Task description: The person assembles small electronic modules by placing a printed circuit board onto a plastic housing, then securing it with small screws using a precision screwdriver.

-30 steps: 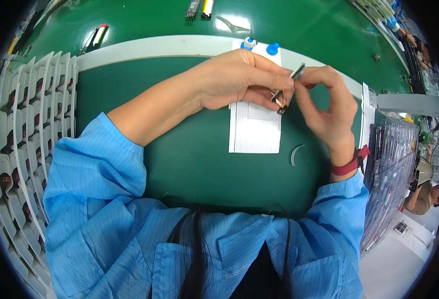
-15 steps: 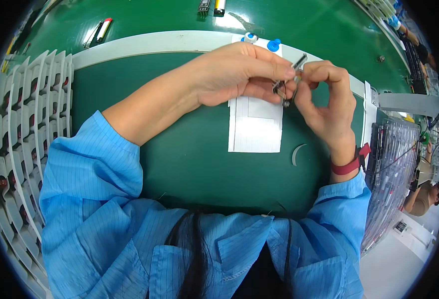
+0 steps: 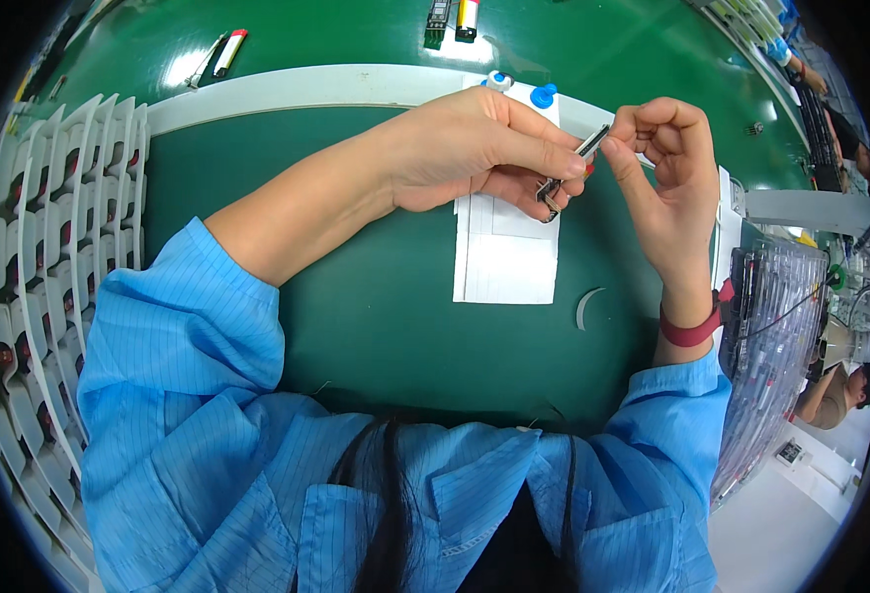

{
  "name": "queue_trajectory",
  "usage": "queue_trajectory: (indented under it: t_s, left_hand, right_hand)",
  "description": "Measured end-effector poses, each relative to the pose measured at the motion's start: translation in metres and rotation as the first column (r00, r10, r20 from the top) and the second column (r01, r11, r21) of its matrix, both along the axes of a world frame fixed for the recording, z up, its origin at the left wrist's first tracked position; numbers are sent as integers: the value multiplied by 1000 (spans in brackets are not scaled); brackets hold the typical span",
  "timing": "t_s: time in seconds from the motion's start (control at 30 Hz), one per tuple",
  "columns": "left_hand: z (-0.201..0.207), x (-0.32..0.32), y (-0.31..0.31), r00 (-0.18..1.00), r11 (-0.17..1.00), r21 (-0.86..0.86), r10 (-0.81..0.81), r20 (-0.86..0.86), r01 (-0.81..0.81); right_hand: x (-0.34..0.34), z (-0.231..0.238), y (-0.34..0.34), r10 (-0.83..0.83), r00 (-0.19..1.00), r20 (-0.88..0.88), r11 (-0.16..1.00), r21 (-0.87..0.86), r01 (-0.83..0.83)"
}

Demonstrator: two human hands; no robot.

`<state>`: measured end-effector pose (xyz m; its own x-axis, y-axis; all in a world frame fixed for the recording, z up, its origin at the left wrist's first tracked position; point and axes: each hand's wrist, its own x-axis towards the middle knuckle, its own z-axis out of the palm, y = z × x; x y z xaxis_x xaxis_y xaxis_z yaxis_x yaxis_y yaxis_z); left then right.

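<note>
- The left hand [image 3: 475, 148] pinched a small, dark, slender metal part [image 3: 571, 168] between thumb and fingertips, holding it tilted above the green surface [image 3: 376, 306], upper end toward the right.
- The right hand [image 3: 667, 163] met it at that upper end – thumb and forefinger closed on the tip of the part, the other fingers curled in.
- Against the view a second earlier, both hands had risen a little and drawn closer together; the right fingers, then looser around the end, now nipped it. I judged this a fine fitting or adjusting step under way at the tip, not a finished one.
- Beneath the hands lay a white rectangular sheet [image 3: 506, 262] flat on the surface, with two blue caps [image 3: 544, 96] just beyond it at the pale rim.
- A small grey curved scrap [image 3: 585, 306] lay just right of the sheet.
- Outward: white slotted racks [image 3: 40, 257] along the left, a tray of wired parts [image 3: 776, 336] at the right, and pen-like items [image 3: 227, 51] on the far surface.
- Hard to tell – what the part was exactly, and what sat at its tip, since the fingers covered the contact point. The lower end vanished behind the left fingers.
</note>
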<state>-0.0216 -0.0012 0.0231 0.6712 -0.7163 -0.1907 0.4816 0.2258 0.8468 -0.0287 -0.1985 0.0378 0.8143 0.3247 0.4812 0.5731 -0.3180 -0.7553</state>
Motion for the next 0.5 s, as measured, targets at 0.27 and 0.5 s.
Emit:
queue_trajectory:
  t_s: [0.27, 0.5]
  left_hand:
    - [3, -3, -2, 999, 998, -20, 51, -1, -51]
    - [2, -2, -2, 999, 999, -39, 24, -46, -26]
  right_hand:
    - [-3, -9, -1, -15, 943, 333, 983, -166, 74]
    - [-3, -3, 0, -82, 990, 116, 996, 40, 78]
